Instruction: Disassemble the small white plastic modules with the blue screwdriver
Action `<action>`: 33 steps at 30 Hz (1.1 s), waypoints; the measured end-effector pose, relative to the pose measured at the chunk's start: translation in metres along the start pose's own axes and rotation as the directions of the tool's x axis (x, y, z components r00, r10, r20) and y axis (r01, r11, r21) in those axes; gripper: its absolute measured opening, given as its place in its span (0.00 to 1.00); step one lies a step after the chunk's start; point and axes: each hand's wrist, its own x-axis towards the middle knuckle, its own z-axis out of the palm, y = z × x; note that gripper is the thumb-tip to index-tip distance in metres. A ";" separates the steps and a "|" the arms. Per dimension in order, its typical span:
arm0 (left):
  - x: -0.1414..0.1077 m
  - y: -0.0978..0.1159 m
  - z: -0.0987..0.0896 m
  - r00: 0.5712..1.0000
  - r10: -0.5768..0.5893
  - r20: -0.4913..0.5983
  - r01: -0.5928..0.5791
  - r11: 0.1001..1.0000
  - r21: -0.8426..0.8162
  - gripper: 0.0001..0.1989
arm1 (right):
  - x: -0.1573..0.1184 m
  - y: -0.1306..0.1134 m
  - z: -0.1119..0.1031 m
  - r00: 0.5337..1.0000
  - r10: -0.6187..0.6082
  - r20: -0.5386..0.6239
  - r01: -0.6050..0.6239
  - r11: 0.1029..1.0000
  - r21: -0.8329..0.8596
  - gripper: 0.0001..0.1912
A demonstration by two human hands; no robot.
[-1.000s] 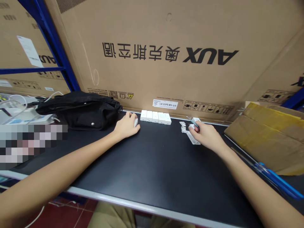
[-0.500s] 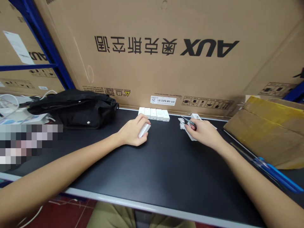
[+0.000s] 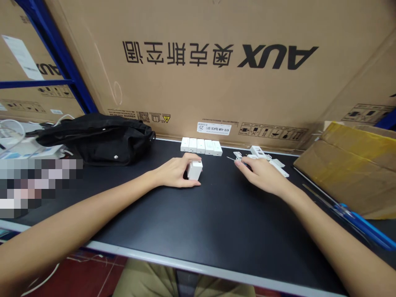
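Observation:
My left hand (image 3: pixel 176 172) grips a small white plastic box (image 3: pixel 194 170) between thumb and fingers, on or just over the black tabletop. One end of the box faces right, out of the grasp. My right hand (image 3: pixel 258 173) is closed around a small screwdriver (image 3: pixel 231 158); its thin metal shaft points left, while most of the handle is hidden in the fingers. Just behind and beside that hand lie several white plastic parts (image 3: pixel 278 168), partly covered by it. A row of several similar white boxes (image 3: pixel 201 146) stands along the rear edge.
A black bag (image 3: pixel 99 140) lies at the back left, near a power strip and cables. Large cardboard cartons (image 3: pixel 185 95) rise behind the table (image 3: pixel 192 222). On the right sits a taped cardboard box (image 3: pixel 349 169), with a blue-handled tool (image 3: pixel 368 229) in front of it.
My left hand has turned the white box and moved it slightly right, so more of it shows. My right hand has swung the screwdriver's shaft leftward and uncovered more of the loose white parts.

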 end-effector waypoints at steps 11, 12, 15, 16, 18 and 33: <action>0.002 0.003 -0.005 0.997 0.064 0.043 -0.060 0.995 -0.080 0.37 | -0.001 -0.002 0.000 0.998 -0.059 -0.034 0.064 0.981 0.184 0.10; 0.002 0.002 -0.005 0.997 0.071 0.041 -0.067 0.994 -0.081 0.34 | 0.000 -0.002 0.000 0.997 -0.065 -0.050 0.073 0.980 0.184 0.11; 0.004 0.001 -0.005 0.989 0.139 0.041 -0.135 0.987 -0.091 0.24 | 0.000 -0.002 0.000 0.992 -0.086 -0.094 0.101 0.981 0.166 0.11; 0.005 0.000 -0.005 0.982 0.183 0.043 -0.178 0.979 -0.099 0.22 | 0.000 -0.002 0.000 0.990 -0.092 -0.104 0.108 0.982 0.155 0.11; 0.006 0.001 -0.005 0.964 0.263 0.049 -0.256 0.960 -0.113 0.20 | 0.000 -0.001 -0.001 0.989 -0.100 -0.111 0.115 0.984 0.135 0.11; 0.005 0.008 -0.011 0.965 0.204 0.165 -0.176 0.970 -0.167 0.33 | 0.000 0.006 0.003 0.987 -0.151 -0.063 0.154 0.987 0.048 0.09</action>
